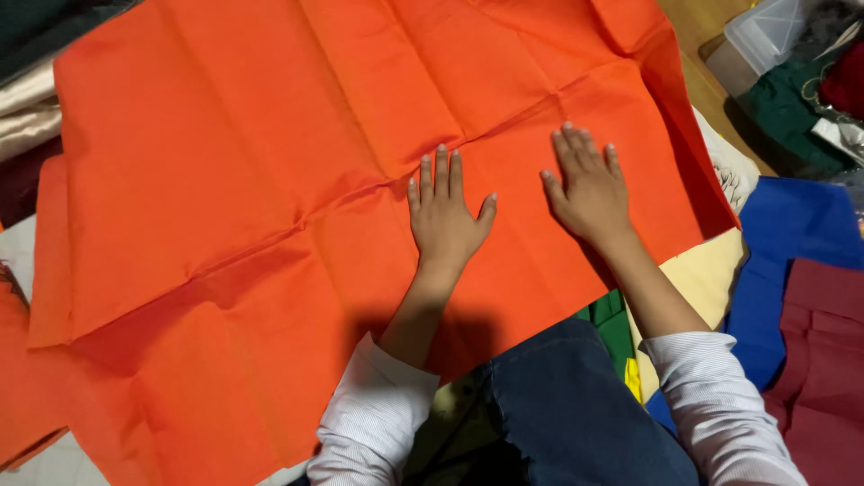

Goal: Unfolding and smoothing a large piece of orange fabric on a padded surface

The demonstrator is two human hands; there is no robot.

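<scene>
A large orange cloth (270, 180) lies spread flat, filling most of the view, with fold creases running across it. My left hand (445, 219) rests palm down on the cloth near its middle, fingers together and pointing away from me. My right hand (589, 187) lies flat on the same cloth a little to the right, fingers slightly spread. Neither hand grips anything; both press on the fabric along a diagonal crease. White striped sleeves cover both forearms.
My knee in blue jeans (567, 405) is at the bottom. Blue cloth (792, 234), maroon cloth (823, 360), cream cloth (702, 274) and green cloth (614, 326) lie at the right. A clear plastic box (765, 31) sits top right. Beige fabric (27, 112) lies far left.
</scene>
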